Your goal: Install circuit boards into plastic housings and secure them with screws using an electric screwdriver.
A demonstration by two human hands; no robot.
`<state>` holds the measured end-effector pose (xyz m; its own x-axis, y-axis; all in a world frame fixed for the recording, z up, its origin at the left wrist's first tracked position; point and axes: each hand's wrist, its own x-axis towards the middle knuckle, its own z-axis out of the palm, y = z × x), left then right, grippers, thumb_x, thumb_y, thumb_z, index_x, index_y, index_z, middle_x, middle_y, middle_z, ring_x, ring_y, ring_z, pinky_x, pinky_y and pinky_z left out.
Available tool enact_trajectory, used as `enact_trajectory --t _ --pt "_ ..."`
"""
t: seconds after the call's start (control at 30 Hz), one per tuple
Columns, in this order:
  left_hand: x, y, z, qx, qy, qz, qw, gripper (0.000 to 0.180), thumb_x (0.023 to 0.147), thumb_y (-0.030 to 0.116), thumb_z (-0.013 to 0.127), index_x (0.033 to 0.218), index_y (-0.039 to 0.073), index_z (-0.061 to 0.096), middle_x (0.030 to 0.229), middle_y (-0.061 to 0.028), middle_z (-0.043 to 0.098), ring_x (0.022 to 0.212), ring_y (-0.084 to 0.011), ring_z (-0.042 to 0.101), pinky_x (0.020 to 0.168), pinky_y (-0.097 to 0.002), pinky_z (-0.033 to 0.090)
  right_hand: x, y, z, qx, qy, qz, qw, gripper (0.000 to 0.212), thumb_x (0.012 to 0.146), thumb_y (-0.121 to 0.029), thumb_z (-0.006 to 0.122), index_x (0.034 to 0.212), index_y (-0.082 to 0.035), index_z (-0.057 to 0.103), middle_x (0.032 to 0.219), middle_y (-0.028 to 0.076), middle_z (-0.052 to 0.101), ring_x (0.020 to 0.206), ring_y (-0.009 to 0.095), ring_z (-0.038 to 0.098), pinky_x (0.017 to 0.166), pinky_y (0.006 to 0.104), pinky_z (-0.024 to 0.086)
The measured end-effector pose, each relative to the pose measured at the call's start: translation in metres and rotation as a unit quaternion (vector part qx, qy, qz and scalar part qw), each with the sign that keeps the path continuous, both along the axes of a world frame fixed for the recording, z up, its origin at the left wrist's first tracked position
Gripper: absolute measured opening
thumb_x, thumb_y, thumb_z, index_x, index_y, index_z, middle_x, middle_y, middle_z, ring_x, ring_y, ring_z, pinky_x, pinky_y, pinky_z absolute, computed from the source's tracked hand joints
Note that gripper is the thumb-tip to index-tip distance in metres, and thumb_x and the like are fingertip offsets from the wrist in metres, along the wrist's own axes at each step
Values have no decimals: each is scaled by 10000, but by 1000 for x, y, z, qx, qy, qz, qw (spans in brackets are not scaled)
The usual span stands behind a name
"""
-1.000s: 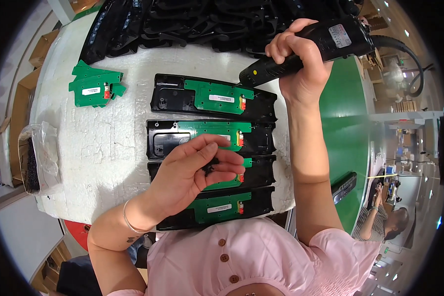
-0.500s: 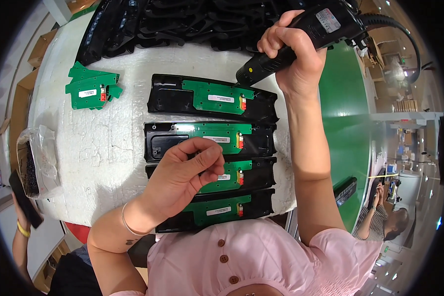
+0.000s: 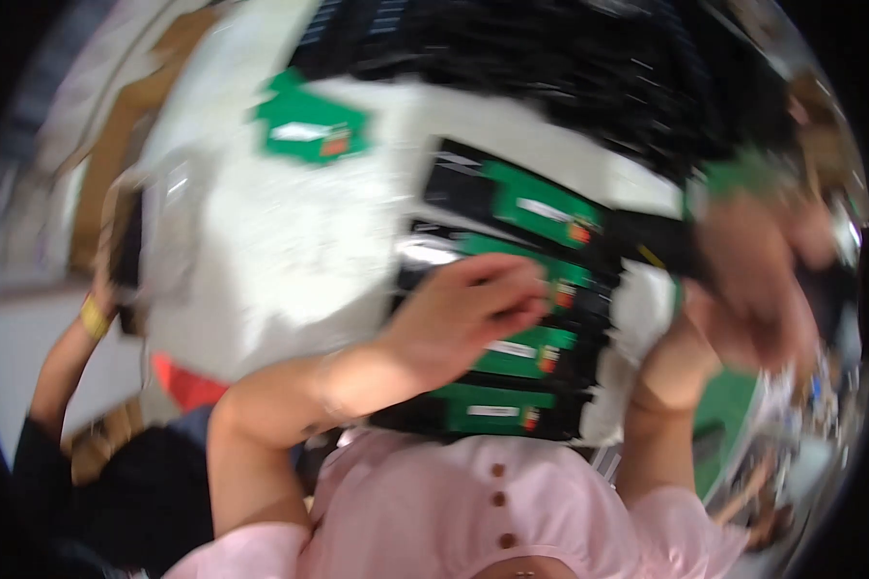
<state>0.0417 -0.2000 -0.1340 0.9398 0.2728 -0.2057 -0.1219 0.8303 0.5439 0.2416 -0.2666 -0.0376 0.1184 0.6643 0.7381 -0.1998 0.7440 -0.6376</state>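
Blurred by motion, my right hand (image 3: 758,289) is wrapped round a black power screwdriver (image 3: 652,241), whose nose points left at the right end of the farthest black panel (image 3: 457,185). On that panel lies a green circuit board (image 3: 546,198) with a white label and a red-orange connector. My left hand (image 3: 468,314) hovers over the middle panels, thumb and fingers pinched together; whatever they hold is too small or hidden to make out. Several such panels with boards lie in a column, partly covered by my left hand and forearm.
Loose green boards (image 3: 304,125) are stacked on the white foam surface (image 3: 251,251) at the far left. Black plastic parts (image 3: 492,48) pile up at the back. A clear bag (image 3: 169,227) sits at the left edge, near another person's arm (image 3: 68,352) with a yellow wristband.
My head view has swung, so the panels now appear farther right. My right hand and the screwdriver have moved right and nearer me. My left hand stays pinched over the panels.
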Motion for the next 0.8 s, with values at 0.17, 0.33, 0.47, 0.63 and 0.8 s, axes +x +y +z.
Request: enact_trajectory --t 0.17,0.33,0.47,0.63,0.8 --pt "1 -6 8 -148 -5 19 989 169 882 170 535 958 20 552 886 -45 582 799 -100 564 718 -209 474 -40 -39 18 43 79 -82 993 305 575 -157 592 797 -87 394 484 -80 442 440 35 381 537 182 291" --pt "-8 -6 3 -163 -46 32 985 178 852 191 583 941 36 584 850 -28 590 766 -98 577 728 -215 498 -57 -36 15 27 108 -139 984 302 577 -142 592 799 -82 397 503 -76 443 448 35 386 568 174 272" --pt "-6 -3 0 -155 -45 39 986 178 845 197 592 935 44 593 840 -30 599 770 -99 582 716 -214 498 -66 -38 19 27 117 -107 987 306 582 -135 601 802 -85 394 501 -76 433 448 44 380 576 188 269" --pt "-4 -5 6 -170 -39 25 984 160 847 191 591 912 44 590 826 -31 600 746 -100 584 713 -216 497 -68 -38 16 22 124 -112 986 306 590 -124 606 805 -92 391 499 -77 425 458 43 398 587 186 271" --pt "-5 -7 6 -142 -32 23 989 221 886 275 527 884 56 555 842 -26 574 771 -99 553 698 -225 474 -76 -28 17 27 90 -136 986 354 651 -104 701 860 -102 416 542 -58 506 455 48 483 496 165 398"
